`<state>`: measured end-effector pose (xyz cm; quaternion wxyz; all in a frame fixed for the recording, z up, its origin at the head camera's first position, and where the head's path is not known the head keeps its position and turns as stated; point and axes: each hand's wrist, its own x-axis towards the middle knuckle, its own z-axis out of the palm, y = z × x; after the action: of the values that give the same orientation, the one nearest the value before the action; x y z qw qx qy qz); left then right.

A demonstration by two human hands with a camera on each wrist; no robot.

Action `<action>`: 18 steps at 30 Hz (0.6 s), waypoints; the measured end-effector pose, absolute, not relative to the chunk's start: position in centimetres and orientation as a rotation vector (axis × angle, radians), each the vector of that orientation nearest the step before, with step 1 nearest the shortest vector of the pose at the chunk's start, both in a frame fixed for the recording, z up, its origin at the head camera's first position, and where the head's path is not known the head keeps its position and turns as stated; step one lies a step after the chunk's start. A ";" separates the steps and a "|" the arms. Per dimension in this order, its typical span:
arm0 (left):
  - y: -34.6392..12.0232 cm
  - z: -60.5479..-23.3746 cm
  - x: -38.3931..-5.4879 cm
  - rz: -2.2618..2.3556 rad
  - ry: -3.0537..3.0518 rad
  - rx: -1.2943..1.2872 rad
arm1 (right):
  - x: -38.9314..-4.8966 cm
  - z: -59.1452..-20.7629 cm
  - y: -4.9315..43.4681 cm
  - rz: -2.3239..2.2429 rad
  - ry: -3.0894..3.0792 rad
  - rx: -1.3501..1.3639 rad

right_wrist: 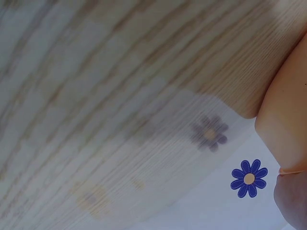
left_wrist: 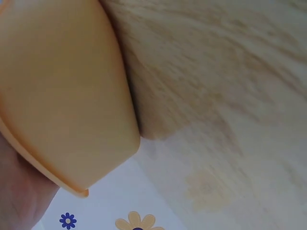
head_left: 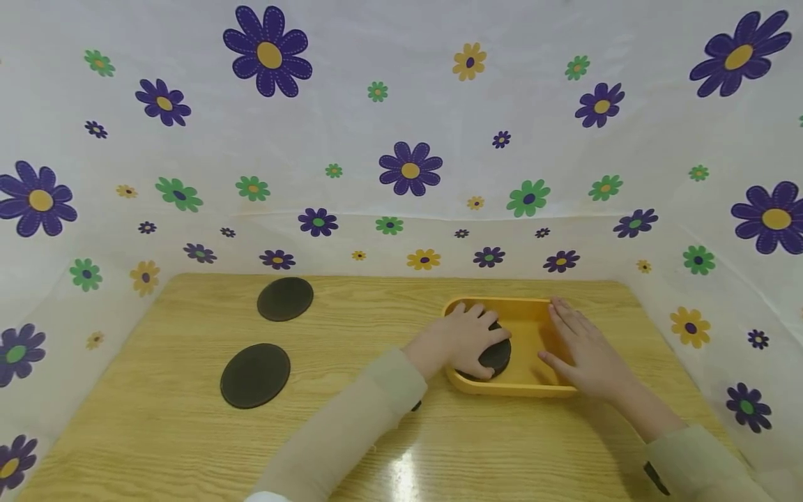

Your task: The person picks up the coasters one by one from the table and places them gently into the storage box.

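In the head view my left hand is inside a yellow tray, at its left end. Its fingers spread over a round black disc and hold it, the thumb at the near edge; the palm hides part of the disc. My right hand rests on the tray's right end, fingers fairly straight along the rim and thumb pointing inward. The left wrist view shows the outer wall of the tray with part of the left hand beyond its rim. A sliver of the tray appears in the right wrist view.
Two more flat black discs lie on the left of the wood-grain table, one behind the other. A white sheet printed with flowers stands around the back and sides.
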<state>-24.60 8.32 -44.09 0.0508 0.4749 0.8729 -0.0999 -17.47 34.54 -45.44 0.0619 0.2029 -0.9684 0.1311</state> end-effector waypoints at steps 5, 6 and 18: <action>8.3 -44.3 -24.5 -0.291 2.657 1.441 | -17.4 -45.3 34.5 0.384 -2.946 0.604; 8.2 -44.3 -24.6 -0.292 2.660 1.450 | -17.4 -45.3 34.5 0.383 -2.942 0.604; 7.1 -43.1 -23.8 -0.302 2.725 1.535 | -17.3 -45.4 34.5 0.378 -2.922 0.603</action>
<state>-23.78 7.14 -43.15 -0.0004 0.4885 0.8673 -0.0962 -17.34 34.50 -45.41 0.0670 0.1999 -0.9695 0.1253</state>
